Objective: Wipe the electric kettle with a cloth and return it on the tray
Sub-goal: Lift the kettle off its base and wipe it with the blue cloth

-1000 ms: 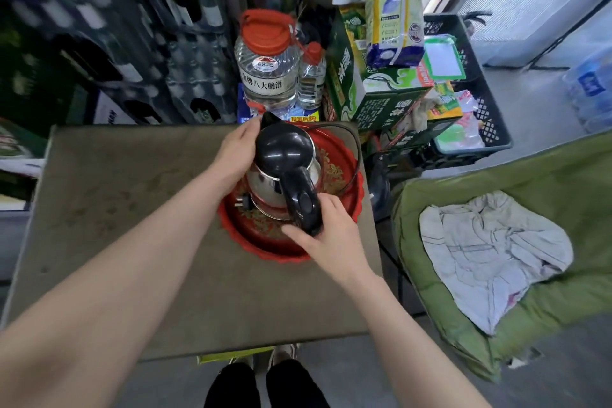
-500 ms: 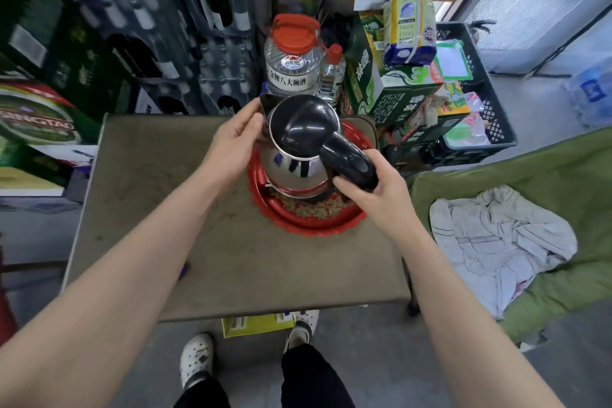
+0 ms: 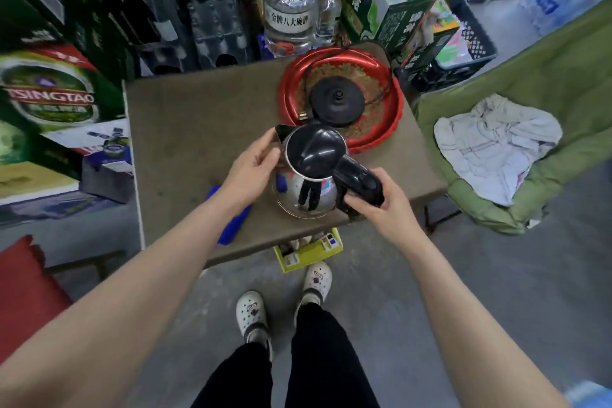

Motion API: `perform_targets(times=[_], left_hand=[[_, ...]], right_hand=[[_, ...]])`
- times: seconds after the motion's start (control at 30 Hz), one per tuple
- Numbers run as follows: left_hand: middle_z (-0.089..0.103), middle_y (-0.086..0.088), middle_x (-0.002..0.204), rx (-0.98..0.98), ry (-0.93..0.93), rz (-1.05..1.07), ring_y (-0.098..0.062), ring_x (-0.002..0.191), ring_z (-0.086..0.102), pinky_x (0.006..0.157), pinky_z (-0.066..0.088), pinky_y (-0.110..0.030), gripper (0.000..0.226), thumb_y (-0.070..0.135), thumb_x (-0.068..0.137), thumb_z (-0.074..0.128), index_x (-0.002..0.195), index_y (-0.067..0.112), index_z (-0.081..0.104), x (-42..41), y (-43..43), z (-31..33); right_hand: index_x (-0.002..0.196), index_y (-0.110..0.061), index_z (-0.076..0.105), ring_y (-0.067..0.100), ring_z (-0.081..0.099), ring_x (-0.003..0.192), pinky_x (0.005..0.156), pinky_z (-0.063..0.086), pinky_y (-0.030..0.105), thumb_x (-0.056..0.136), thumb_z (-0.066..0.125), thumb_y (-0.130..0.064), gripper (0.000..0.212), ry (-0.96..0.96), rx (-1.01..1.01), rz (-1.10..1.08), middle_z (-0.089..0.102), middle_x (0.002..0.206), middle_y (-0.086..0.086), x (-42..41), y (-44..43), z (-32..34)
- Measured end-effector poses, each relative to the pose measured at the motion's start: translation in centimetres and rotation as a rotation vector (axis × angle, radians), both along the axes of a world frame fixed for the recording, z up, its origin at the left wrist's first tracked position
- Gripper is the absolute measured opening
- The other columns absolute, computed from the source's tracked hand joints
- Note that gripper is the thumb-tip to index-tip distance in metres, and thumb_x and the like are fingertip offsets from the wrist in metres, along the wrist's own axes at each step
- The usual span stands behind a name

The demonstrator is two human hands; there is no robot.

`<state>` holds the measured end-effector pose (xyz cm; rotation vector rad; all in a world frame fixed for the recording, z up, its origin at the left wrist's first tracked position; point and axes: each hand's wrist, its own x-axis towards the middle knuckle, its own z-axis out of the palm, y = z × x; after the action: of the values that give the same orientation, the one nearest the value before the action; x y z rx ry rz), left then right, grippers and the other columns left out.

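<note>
The steel electric kettle (image 3: 306,190) with a black lid and black handle is held above the near edge of the brown table (image 3: 198,129). My right hand (image 3: 377,205) grips its handle. My left hand (image 3: 253,169) presses against its left side by the spout. The red round tray (image 3: 394,116) stands at the table's far right corner with the kettle's black base (image 3: 337,101) in it. A white cloth (image 3: 496,146) lies crumpled on the green chair (image 3: 563,76) to the right.
A blue object (image 3: 233,225) lies on the table under my left forearm. Big clear jugs with red caps (image 3: 291,0), bottle crates and green cartons crowd behind the table. A yellow box (image 3: 308,250) sits on the floor by my feet. A red seat (image 3: 23,288) is at the left.
The kettle has come off its base in the tray and moved toward me to the table's near edge, both hands still on it. The black base now shows in the tray.
</note>
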<state>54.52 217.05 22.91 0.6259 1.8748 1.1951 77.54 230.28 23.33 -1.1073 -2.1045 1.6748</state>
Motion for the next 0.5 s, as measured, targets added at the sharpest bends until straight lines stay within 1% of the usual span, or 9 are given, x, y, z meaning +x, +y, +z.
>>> perform_targets(times=[0.07, 0.1, 0.13, 0.17, 0.23, 0.3, 0.37, 0.43, 0.5], left_hand=[[0.049, 0.007, 0.147, 0.002, -0.001, 0.019, -0.009, 0.132, 0.048, 0.111, 0.034, -0.02, 0.05, 0.019, 0.102, 0.047, 0.152, 0.022, 0.038, 0.3, 0.1, -0.4], [0.047, 0.01, 0.145, 0.005, 0.004, 0.021, -0.008, 0.131, 0.048, 0.108, 0.035, -0.016, 0.05, 0.013, 0.103, 0.046, 0.152, 0.019, 0.037, 0.5, 0.3, -0.5], [0.049, 0.009, 0.145, 0.007, 0.007, 0.018, -0.011, 0.132, 0.05, 0.11, 0.035, -0.019, 0.05, 0.011, 0.103, 0.045, 0.151, 0.019, 0.037, 0.5, 0.5, -0.8], [0.052, 0.006, 0.145, 0.004, 0.017, -0.002, -0.013, 0.132, 0.051, 0.114, 0.035, -0.025, 0.05, 0.012, 0.103, 0.045, 0.151, 0.022, 0.038, 0.4, 0.5, -1.1], [0.054, 0.005, 0.145, -0.001, 0.008, -0.042, -0.013, 0.132, 0.052, 0.117, 0.033, -0.031, 0.05, 0.014, 0.103, 0.046, 0.151, 0.026, 0.037, 0.3, 0.6, -1.8], [0.047, 0.011, 0.148, -0.002, 0.011, -0.072, -0.006, 0.135, 0.045, 0.118, 0.03, -0.029, 0.053, 0.016, 0.103, 0.046, 0.153, 0.026, 0.034, 0.0, 0.6, -2.0], [0.041, 0.012, 0.15, -0.022, 0.113, -0.129, -0.001, 0.135, 0.038, 0.116, 0.027, -0.024, 0.054, 0.017, 0.103, 0.045, 0.154, 0.026, 0.031, -0.4, 0.3, -2.3], [0.039, 0.005, 0.154, -0.104, 0.278, -0.163, -0.007, 0.139, 0.036, 0.115, 0.026, -0.025, 0.054, 0.02, 0.103, 0.047, 0.154, 0.028, 0.032, -0.8, -0.8, -3.3], [0.037, -0.009, 0.158, -0.271, 0.411, -0.111, -0.022, 0.146, 0.032, 0.118, 0.025, -0.033, 0.058, 0.019, 0.1, 0.051, 0.155, 0.023, 0.031, -1.5, -2.9, -5.7]], right_hand=[[0.11, -0.027, 0.061, 0.014, 0.063, 0.098, 0.093, 0.051, 0.044, 0.079, 0.078, -0.035, 0.036, -0.016, 0.008, -0.031, 0.07, 0.1, -0.004, 0.1, -0.8, -0.9], [0.109, -0.026, 0.061, 0.012, 0.062, 0.096, 0.091, 0.051, 0.042, 0.08, 0.078, -0.032, 0.034, -0.024, 0.007, -0.046, 0.068, 0.097, -0.008, 0.2, -1.0, -1.3], [0.108, -0.025, 0.061, 0.011, 0.061, 0.093, 0.089, 0.049, 0.039, 0.082, 0.078, -0.028, 0.032, -0.03, 0.001, -0.062, 0.067, 0.094, -0.011, 0.3, -1.2, -1.8], [0.106, -0.025, 0.061, 0.008, 0.059, 0.09, 0.086, 0.048, 0.035, 0.084, 0.079, -0.024, 0.029, -0.039, -0.005, -0.074, 0.065, 0.091, -0.015, 0.3, -1.3, -2.1], [0.102, -0.023, 0.06, 0.005, 0.056, 0.084, 0.08, 0.045, 0.026, 0.088, 0.079, -0.018, 0.024, -0.058, -0.012, -0.087, 0.062, 0.085, -0.019, 0.5, -1.3, -2.7], [0.102, -0.021, 0.059, 0.006, 0.056, 0.083, 0.077, 0.045, 0.025, 0.089, 0.078, -0.019, 0.024, -0.084, -0.002, -0.09, 0.063, 0.086, -0.014, 0.2, -0.9, -2.7], [0.107, -0.018, 0.058, 0.009, 0.059, 0.086, 0.078, 0.047, 0.025, 0.089, 0.078, -0.021, 0.027, -0.116, 0.022, -0.081, 0.066, 0.093, -0.006, -0.1, -0.6, -2.6], [0.109, -0.018, 0.057, 0.01, 0.061, 0.089, 0.076, 0.048, 0.021, 0.089, 0.077, -0.022, 0.028, -0.144, 0.035, -0.088, 0.068, 0.098, -0.003, -0.4, -0.5, -2.4], [0.109, -0.02, 0.055, 0.014, 0.062, 0.091, 0.073, 0.046, 0.022, 0.09, 0.077, -0.025, 0.029, -0.178, 0.062, -0.12, 0.068, 0.1, 0.001, -0.7, -0.8, -2.4]])
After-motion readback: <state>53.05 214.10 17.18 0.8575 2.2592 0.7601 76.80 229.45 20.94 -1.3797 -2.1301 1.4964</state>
